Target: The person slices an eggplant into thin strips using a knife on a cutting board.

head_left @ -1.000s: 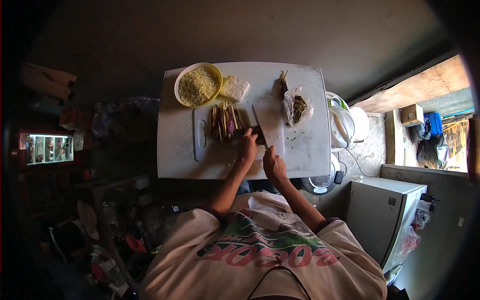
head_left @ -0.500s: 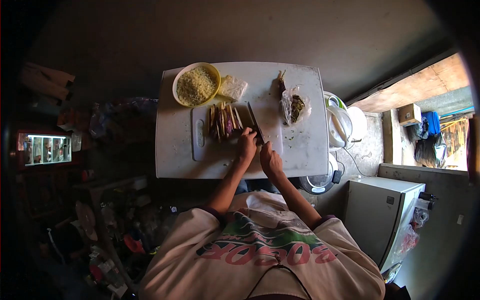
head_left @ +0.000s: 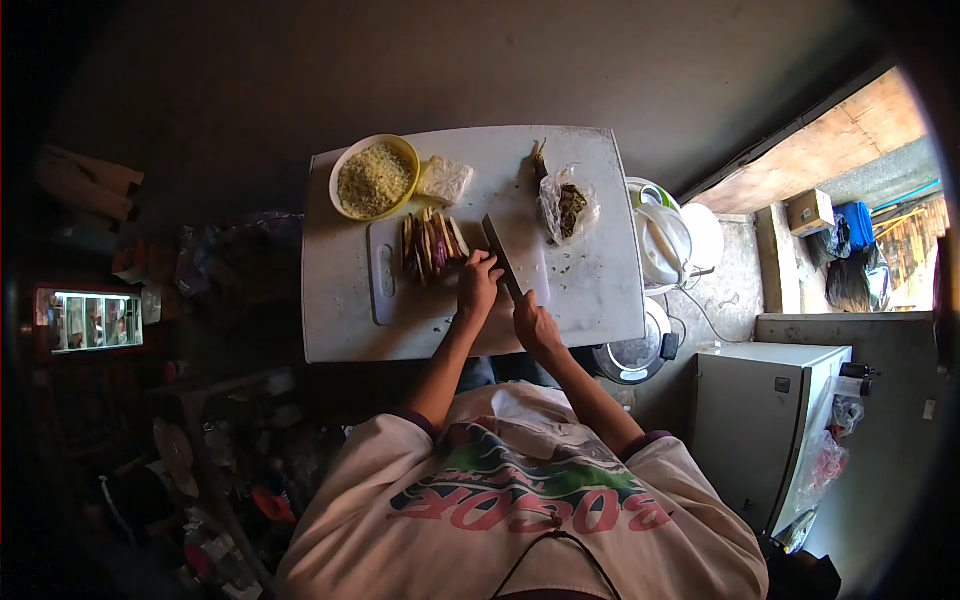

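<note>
My right hand [head_left: 536, 322] is closed round the handle of a kitchen knife [head_left: 503, 258], its blade pointing away from me and slightly left. Close against the left side of the blade is my left hand [head_left: 479, 284], fingers bent together; whatever they pinch is hidden. Both are over a white cutting board [head_left: 384, 290]. To the left of the blade, a row of cut eggplant strips [head_left: 430, 248], purple-skinned with pale flesh, lies on the board.
A yellow bowl [head_left: 411, 160] of chopped pale food stands at the table's back left, beside a clear-wrapped pale block [head_left: 445, 180]. Toward the right lie a dark whole eggplant [head_left: 540, 160] and a plastic bag [head_left: 570, 212] with dark contents. A white fridge [head_left: 750, 430] stands lower right.
The view has shifted slightly, so the table appears further left. Both hands and the knife stay close together over the board, with only a small change in position. The strips look unchanged.
</note>
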The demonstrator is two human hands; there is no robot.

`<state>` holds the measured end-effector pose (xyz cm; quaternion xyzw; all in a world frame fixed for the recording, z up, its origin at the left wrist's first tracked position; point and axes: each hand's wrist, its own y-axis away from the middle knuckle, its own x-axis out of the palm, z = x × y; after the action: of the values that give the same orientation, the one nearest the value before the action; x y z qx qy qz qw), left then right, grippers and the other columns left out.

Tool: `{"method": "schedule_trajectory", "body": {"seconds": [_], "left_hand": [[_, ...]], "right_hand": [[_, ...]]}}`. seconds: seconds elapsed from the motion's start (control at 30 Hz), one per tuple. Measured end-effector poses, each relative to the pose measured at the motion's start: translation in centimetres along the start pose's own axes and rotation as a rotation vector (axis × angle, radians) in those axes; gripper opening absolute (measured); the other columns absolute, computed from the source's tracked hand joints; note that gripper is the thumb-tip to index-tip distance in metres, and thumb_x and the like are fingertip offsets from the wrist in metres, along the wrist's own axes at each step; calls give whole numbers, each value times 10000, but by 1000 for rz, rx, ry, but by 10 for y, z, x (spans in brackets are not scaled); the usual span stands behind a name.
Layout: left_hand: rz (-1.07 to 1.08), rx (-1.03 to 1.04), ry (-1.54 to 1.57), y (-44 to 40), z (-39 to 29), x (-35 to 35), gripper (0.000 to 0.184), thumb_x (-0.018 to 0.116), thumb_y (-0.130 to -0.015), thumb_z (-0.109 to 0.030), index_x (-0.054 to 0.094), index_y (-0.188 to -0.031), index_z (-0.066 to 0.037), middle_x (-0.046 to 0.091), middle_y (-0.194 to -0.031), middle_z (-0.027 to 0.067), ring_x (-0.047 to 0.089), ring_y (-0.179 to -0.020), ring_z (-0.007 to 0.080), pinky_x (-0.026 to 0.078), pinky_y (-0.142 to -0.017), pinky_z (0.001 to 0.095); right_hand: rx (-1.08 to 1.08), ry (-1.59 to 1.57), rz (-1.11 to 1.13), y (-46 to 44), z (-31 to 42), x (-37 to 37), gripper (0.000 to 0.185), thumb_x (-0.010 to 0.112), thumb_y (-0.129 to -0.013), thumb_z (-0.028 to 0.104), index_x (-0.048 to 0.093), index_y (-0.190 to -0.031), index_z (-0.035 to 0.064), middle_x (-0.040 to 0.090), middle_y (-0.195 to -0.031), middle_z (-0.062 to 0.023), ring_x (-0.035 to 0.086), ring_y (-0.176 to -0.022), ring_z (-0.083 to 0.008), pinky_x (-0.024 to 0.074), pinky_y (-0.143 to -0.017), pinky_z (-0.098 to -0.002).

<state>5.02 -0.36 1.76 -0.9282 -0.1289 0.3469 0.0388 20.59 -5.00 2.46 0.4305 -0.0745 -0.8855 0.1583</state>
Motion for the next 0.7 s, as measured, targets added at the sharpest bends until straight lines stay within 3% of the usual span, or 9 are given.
{"method": "schedule_trajectory", "body": {"seconds": [0.1, 0.17, 0.27, 0.37, 0.5, 0.6, 0.7], "left_hand": [[15, 5, -56, 4, -1, -1, 289, 719, -740, -29, 672, -1012, 55, 609, -1024, 174, 605, -951, 361, 493, -805, 402], [16, 17, -43, 4, 3, 1, 292, 720, -737, -28, 671, -1012, 58, 608, -1024, 174, 604, -954, 358, 492, -808, 399], [31, 22, -10, 5, 4, 2, 300, 721, -735, -29, 668, -1016, 62, 605, -1023, 178, 599, -964, 357, 489, -821, 394], [32, 42, 11, 5, -2, 6, 306, 728, -742, -36, 668, -1026, 62, 607, -1037, 182, 599, -984, 351, 489, -838, 385], [18, 46, -20, 5, -2, 8, 328, 743, -748, -59, 669, -1047, 55, 604, -1071, 183, 597, -1009, 346, 488, -863, 384], [16, 29, -78, 9, 1, 6, 300, 728, -757, -48, 670, -1032, 57, 601, -1078, 189, 592, -1014, 358, 482, -877, 399], [16, 10, -87, 14, 3, 7, 265, 711, -765, -31, 679, -1014, 55, 599, -1080, 202, 592, -1007, 368, 481, -871, 405]], "right_hand": [[-144, 11, -82, 25, -8, 5, 245, 433, -955, 245, 388, -1056, 27, 596, -694, -303, 592, -669, -505, 458, -602, -606], [50, 29, 26, 41, -7, -1, 255, 430, -957, 250, 397, -1071, 25, 593, -703, -312, 593, -678, -505, 457, -603, -608], [-95, 6, -101, 34, -19, 8, 251, 420, -960, 253, 399, -1050, 19, 591, -707, -319, 592, -694, -511, 450, -603, -611], [-59, -23, -5, 1, -15, 1, 258, 457, -928, 179, 411, -1096, -11, 600, -685, -275, 610, -677, -483, 487, -614, -560], [-27, 13, 30, 1, -19, 1, 295, 447, -937, 209, 414, -1126, -16, 611, -710, -283, 622, -686, -472, 489, -612, -565], [-119, 35, -44, 25, -20, 8, 293, 413, -950, 232, 416, -1111, -13, 623, -734, -291, 632, -696, -462, 493, -621, -567], [-43, 44, -27, 43, -14, -2, 232, 406, -949, 213, 386, -1035, -1, 600, -677, -300, 603, -662, -502, 476, -613, -591]]}}
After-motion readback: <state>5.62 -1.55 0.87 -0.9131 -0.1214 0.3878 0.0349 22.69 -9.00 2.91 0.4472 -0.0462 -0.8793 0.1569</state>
